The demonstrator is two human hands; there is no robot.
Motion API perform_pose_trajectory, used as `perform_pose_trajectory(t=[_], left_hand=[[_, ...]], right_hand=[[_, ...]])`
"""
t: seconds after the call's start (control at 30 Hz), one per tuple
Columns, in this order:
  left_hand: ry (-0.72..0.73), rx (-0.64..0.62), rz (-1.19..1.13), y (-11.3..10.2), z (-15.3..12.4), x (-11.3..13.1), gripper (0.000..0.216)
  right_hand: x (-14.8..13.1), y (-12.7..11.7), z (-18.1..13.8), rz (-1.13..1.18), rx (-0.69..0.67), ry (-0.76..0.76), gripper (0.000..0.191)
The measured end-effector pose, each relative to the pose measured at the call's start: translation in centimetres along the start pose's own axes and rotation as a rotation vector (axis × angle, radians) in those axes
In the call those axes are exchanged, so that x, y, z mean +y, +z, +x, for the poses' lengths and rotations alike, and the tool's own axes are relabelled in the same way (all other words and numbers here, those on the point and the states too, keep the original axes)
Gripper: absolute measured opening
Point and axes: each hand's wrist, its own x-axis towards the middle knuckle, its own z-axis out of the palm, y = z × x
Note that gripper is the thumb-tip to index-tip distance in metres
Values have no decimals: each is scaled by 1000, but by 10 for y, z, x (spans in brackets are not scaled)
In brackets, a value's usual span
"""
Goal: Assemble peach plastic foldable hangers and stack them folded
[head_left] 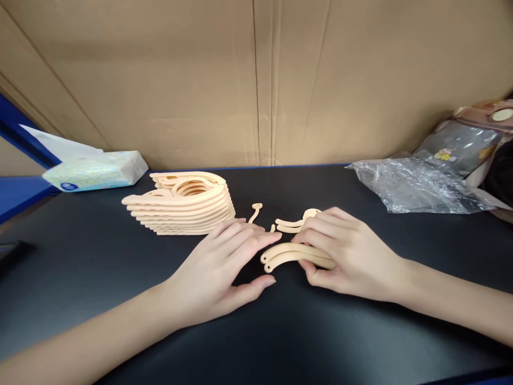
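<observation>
Two curved cream plastic arms, like folding hanger arms with a small hole at the end, lie side by side in the grip of my right hand. My left hand is open, palm down, with its thumb and forefinger apart just left of the arm ends. Beyond my hands is another pair of cream curved pieces, partly hidden by my right fingers. A small cream hook lies past my left fingertips. A tall stack of folded cream hangers stands behind my left hand.
A tissue pack with a sheet pulled out is at the back left. Crumpled clear plastic lies at the back right beside a grey clear bottle with a brown top. A cardboard wall closes off the black table.
</observation>
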Motion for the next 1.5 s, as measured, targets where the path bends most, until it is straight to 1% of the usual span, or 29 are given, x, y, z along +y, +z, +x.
perform_pose_trajectory(t=[0.17,0.3,0.47,0.67,0.9,0.97,1.03,1.13,1.23,1.3,1.43,1.5], left_hand=[[40,-63,-51,1,1,-1,27],[42,-88,-79,1,2,-1,26],[11,-130,-79,-1,2,0,24],[-27,-145,-116,0,2,0,23],[-17,-154,-114,1,1,-1,22],[0,-123,-69,1,0,-2,24],[6,-60,26,1,0,-4,26],[19,6,225,0,0,-8,27],[33,-11,399,-1,2,-13,26],[36,-31,450,-1,4,-15,25],[106,-41,483,0,4,-14,26],[134,-42,524,0,3,-13,25]], right_hand=[[0,2,-3,14,34,-31,15],[0,3,-5,33,31,-43,16],[-2,5,-5,54,-13,-33,17],[-1,4,-4,62,-34,-42,16],[3,1,-4,34,-89,-62,18],[4,-1,-4,47,-103,-65,19],[8,-3,-3,74,-103,-59,22],[16,-7,-2,132,-39,-32,23],[26,-7,-2,189,54,9,21],[31,-5,-3,207,100,49,19],[35,2,-3,249,131,144,18],[34,5,-3,269,124,153,18]])
